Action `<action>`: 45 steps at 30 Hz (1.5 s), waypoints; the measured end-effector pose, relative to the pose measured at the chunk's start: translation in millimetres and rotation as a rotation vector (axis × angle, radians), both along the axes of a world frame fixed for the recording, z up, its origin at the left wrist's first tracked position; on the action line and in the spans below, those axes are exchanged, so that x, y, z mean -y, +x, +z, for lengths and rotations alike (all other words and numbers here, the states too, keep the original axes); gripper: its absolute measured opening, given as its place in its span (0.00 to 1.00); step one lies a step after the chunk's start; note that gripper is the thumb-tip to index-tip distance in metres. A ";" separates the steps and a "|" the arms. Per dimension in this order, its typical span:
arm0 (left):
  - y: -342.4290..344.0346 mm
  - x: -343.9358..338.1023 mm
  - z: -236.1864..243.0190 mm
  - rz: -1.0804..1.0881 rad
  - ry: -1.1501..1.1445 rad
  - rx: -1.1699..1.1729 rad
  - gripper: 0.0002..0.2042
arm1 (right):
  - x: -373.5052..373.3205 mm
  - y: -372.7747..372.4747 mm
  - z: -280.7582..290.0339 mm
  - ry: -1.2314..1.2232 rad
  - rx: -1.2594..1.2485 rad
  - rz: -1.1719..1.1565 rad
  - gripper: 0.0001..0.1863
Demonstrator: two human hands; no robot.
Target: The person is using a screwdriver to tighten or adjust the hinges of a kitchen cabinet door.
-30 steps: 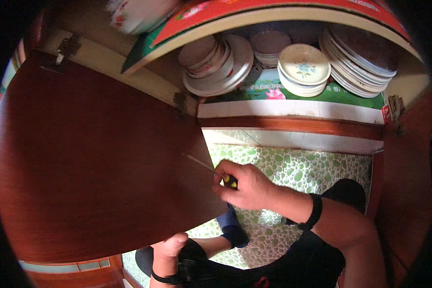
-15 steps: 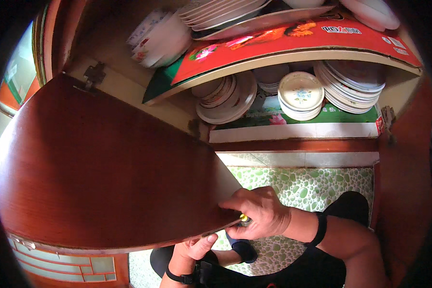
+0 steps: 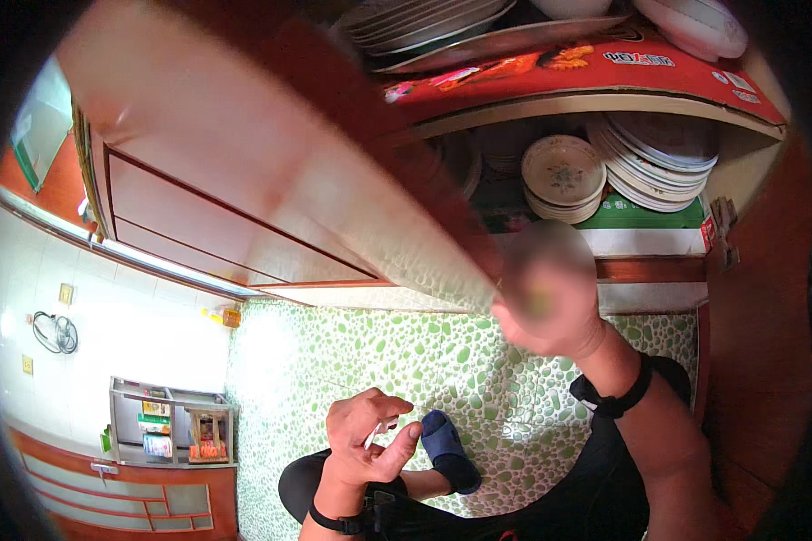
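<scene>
A reddish-brown cabinet door (image 3: 271, 153) stands partly swung across the cabinet front. At its outer edge is my right hand (image 3: 559, 316), closed; its fingers are smeared by a blur, and a bit of something yellow shows there. My left hand (image 3: 361, 437) is held low over the floor, apart from the door. Thumb and fingers are curled round a small whitish thing (image 3: 377, 433) too small to name. Behind the door, the lower shelf holds a stack of small flowered plates (image 3: 564, 169) and a stack of larger white plates (image 3: 663, 167).
A red printed cardboard sheet (image 3: 514, 81) lines the upper shelf, under more plates and a white bowl (image 3: 695, 25). Green pebble-patterned floor (image 3: 334, 352) lies below. At the left stands a small rack (image 3: 171, 422), and a coiled black cable (image 3: 56, 334) hangs on the wall.
The door has swung away from me toward the cabinet, hiding part of the shelves. My right hand moved up and right with its edge. My left hand has come off the door's edge.
</scene>
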State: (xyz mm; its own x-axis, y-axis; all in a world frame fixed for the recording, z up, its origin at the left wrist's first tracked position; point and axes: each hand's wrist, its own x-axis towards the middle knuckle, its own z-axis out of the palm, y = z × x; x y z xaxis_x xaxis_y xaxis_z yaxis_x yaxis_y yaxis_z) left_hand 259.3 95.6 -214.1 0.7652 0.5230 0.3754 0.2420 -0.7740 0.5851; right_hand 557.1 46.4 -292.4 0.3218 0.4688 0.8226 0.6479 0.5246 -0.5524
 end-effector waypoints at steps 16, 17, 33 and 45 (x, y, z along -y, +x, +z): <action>-4.7 9.3 1.9 0.137 -0.042 -0.008 0.10 | -2.9 -5.2 20.2 0.120 0.170 -0.073 0.12; -9.5 8.1 0.9 0.135 -0.069 0.002 0.13 | 3.6 -8.6 9.7 0.036 0.094 0.010 0.12; -52.5 20.5 -22.8 0.511 -0.105 0.532 0.44 | 8.9 -129.4 -2.6 -0.168 0.158 0.565 0.14; -95.2 -36.1 -19.1 0.654 -0.062 0.795 0.37 | -36.7 -51.8 -3.1 -0.930 -0.029 0.251 0.22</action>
State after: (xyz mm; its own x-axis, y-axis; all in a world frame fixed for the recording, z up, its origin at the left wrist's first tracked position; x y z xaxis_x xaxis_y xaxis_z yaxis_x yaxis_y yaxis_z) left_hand 164.1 131.7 -233.2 -0.1340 0.7832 0.6071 0.1306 -0.5933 0.7943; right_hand 505.3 83.1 -295.5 0.1378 0.9872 0.0807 0.5563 -0.0097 -0.8310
